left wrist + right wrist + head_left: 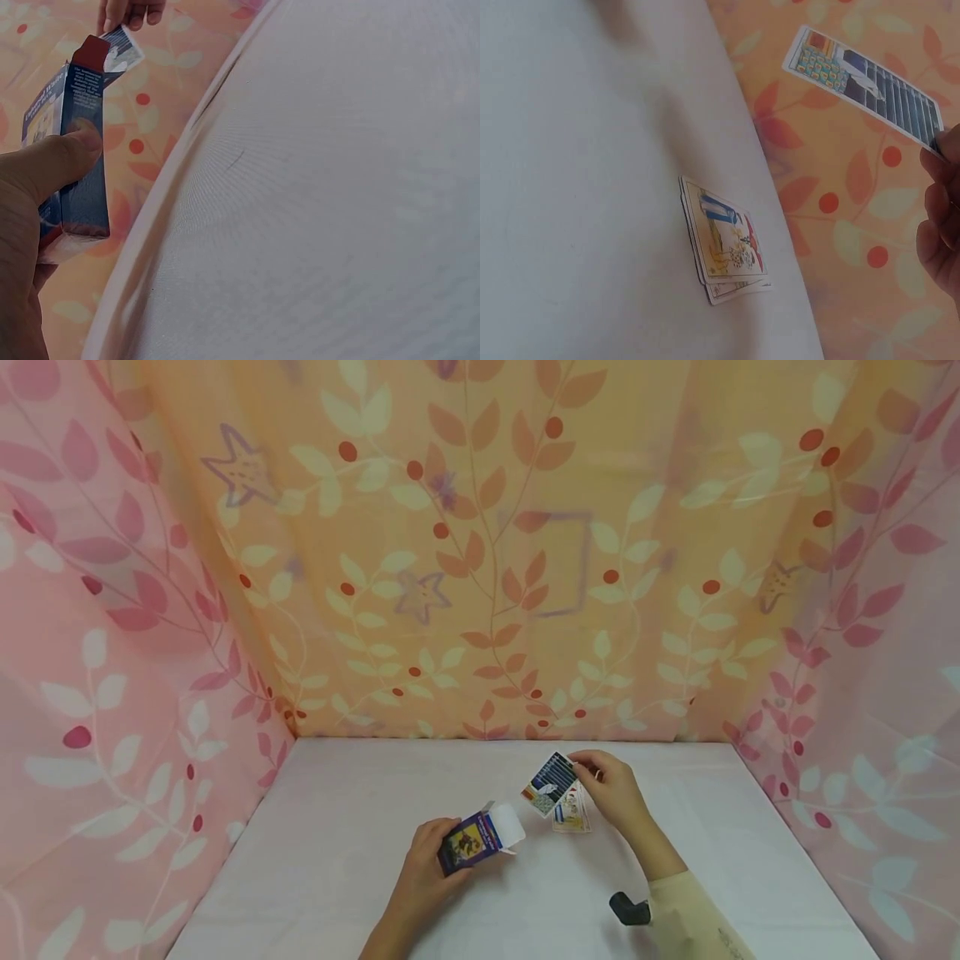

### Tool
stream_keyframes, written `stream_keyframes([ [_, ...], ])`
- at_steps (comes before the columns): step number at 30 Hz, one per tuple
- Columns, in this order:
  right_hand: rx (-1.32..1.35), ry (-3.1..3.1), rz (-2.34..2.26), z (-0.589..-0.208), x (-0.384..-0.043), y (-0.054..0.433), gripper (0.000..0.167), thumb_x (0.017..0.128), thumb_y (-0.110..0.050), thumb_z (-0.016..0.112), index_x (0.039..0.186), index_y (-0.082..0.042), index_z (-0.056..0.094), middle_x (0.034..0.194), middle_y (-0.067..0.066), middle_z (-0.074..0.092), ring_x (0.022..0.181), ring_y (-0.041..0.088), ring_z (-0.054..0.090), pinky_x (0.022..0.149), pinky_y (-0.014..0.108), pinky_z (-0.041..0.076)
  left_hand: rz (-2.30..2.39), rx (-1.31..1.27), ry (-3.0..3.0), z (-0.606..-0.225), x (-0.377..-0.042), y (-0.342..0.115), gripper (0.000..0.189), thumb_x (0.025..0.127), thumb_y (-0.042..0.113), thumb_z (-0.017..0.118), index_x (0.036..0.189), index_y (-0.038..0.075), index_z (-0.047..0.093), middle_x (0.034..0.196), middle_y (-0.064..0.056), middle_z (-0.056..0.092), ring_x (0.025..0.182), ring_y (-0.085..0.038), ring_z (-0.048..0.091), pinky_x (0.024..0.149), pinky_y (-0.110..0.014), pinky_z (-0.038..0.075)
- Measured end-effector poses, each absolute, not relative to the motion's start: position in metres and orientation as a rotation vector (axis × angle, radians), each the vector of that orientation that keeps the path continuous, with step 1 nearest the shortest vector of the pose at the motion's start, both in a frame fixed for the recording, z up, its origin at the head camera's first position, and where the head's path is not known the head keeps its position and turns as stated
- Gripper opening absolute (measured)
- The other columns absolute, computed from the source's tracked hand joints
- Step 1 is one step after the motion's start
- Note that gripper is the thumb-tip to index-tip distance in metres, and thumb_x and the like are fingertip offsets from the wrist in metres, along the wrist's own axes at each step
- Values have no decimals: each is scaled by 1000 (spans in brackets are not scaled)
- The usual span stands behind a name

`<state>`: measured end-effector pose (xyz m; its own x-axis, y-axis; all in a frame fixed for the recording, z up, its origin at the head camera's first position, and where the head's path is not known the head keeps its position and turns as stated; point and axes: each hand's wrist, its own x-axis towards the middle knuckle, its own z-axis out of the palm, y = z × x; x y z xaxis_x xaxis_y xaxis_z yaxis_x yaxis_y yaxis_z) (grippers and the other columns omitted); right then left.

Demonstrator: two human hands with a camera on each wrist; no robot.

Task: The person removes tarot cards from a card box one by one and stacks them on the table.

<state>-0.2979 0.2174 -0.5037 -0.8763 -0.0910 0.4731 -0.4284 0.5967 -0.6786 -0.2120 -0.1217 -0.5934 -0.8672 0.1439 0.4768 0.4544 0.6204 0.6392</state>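
Note:
My left hand [429, 870] grips a blue card box [471, 843] with a picture on its front; the white flap [508, 827] at its top stands open toward the right. In the left wrist view the thumb presses the narrow side of the box [84, 187]. Between thumb and fingers, my right hand [611, 785] pinches one picture card [551, 785] by its end, above the table. That card [870, 90] shows dark stripes and a patterned blanket in the right wrist view. Below it a small, slightly fanned stack of cards [731, 236] lies face up on the table.
A white cloth covers the table [337, 793]. Near the right forearm is a black object [628, 908], partly hidden by the sleeve [693, 914]. A leaf-patterned curtain [465, 568] stands behind the table and along both sides.

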Motion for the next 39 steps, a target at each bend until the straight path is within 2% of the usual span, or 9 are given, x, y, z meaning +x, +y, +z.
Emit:
stream_keyframes([
  [9, 406, -2560, 1142, -505, -317, 226, 15, 98, -12, 69, 112, -13, 75, 94, -2, 72, 78, 14, 57, 69, 28, 49, -1136, -491, -2448, -596, -213, -122, 84, 66, 22, 98, 139, 24, 57, 135, 9, 56, 126, -11, 51, 107, -45, 50],
  [22, 369, -2651, 1177, -522, -347, 231, 14, 100, -11, 64, 111, -11, 74, 106, 5, 73, 99, 24, 63, 91, 47, 52, -1152, -489, -2461, -596, -214, -123, 85, 66, 26, 98, 140, 25, 57, 136, 10, 55, 127, -10, 50, 108, -44, 50],
  [27, 342, -2711, 1188, -526, -353, 234, 14, 102, -14, 63, 111, -11, 74, 109, 6, 72, 101, 26, 62, 95, 50, 53, -1164, -501, -2448, -596, -214, -123, 83, 66, 24, 98, 139, 22, 58, 135, 8, 56, 126, -11, 51, 108, -44, 50],
  [39, 311, -2767, 1244, -543, -362, 234, 13, 101, -12, 63, 109, -10, 74, 107, 6, 73, 101, 24, 62, 96, 48, 51, -1164, -497, -2452, -594, -214, -125, 85, 66, 25, 98, 140, 23, 57, 136, 9, 56, 127, -12, 51, 108, -46, 50],
])
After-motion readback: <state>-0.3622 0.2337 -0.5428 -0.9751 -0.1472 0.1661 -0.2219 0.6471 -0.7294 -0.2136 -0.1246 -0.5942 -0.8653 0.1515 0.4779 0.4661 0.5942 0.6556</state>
